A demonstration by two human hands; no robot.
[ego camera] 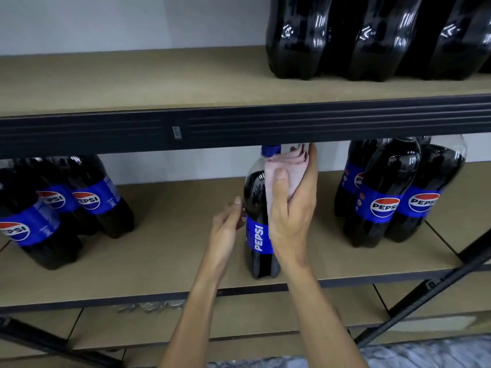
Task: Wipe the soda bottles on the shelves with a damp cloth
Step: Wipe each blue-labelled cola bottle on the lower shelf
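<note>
A tall Pepsi bottle (259, 229) with a blue cap and blue label stands alone near the front edge of the middle shelf (170, 251). My right hand (292, 208) grips a folded pale pink cloth (288, 168) and presses it against the bottle's upper right side, below the cap. My left hand (225, 229) holds the bottle's left side at the top of the label, fingers curled round it. The bottle's neck top is partly hidden by the dark shelf rail.
Several Pepsi bottles (53, 208) stand at the shelf's left and several more Pepsi bottles (393, 197) at its right. Dark bottles (372, 38) stand on the upper shelf (132, 81). A black rail (239, 126) crosses above. A diagonal metal brace (425, 296) runs at lower right.
</note>
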